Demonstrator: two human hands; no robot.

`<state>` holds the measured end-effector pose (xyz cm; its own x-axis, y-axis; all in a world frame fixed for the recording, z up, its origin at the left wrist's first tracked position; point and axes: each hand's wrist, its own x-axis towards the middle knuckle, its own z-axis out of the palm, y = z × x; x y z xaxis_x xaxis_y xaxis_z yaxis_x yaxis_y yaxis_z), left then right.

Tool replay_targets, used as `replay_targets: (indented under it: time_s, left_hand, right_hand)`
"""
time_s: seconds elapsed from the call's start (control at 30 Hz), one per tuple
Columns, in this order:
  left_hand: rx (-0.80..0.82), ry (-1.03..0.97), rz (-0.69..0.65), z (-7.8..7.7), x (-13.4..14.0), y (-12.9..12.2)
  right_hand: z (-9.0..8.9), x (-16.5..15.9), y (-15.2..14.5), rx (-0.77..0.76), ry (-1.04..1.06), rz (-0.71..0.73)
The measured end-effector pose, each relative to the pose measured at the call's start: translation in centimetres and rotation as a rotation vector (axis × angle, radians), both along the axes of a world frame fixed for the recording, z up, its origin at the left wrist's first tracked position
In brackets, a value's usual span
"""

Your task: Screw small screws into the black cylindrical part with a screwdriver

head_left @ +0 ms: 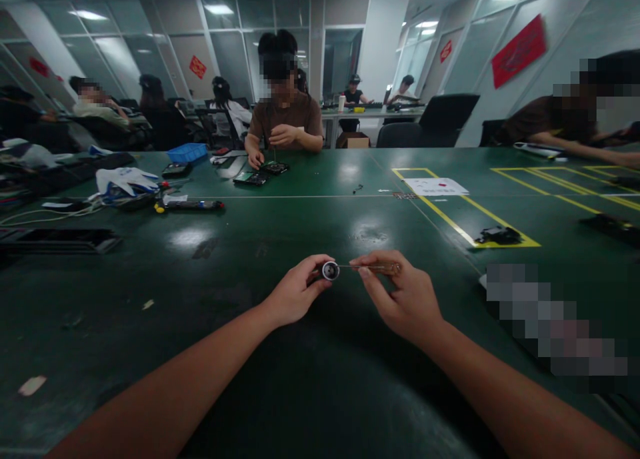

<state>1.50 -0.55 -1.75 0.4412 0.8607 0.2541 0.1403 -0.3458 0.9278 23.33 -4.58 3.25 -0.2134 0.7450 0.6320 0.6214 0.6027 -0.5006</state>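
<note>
The single view looks out from the wearer's head, facing forward and tilted down over the table point(270, 229), with the forearms point(200, 369) running in from the lower left and lower right. It is close to the left hand point(297, 291) and right hand point(405, 299), which sit just below mid-picture, and takes in the tabletop from the near part to the far edge. Farther off, it faces a person point(285, 116) across the table, with the glazed wall point(255, 11) and ceiling lights point(220, 9) along the top.
</note>
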Motion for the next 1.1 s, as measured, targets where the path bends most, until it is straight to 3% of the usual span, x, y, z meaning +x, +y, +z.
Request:
replay_targets:
  time_s: [0.37,0.7,0.9,1.1]
  left_hand:
    - [-0.012,-0.008,0.007,0.1,0.1,-0.1]
    - [-0.027,0.017,0.009,0.5,0.0,-0.4]
    - [-0.029,0.023,0.022,0.5,0.1,-0.3]
    - [-0.04,-0.008,0.019,0.6,0.0,-0.4]
  right_hand:
    - [0.4,-0.5,0.4,-0.145,0.266,0.05]
    - [-0.4,-0.3,1.0,-0.277,0.471,0.137]
    - [-0.3,-0.4,0.9,-0.262,0.435,0.138]
    - [0.5,-0.5,0.1,-0.118,0.267,0.03]
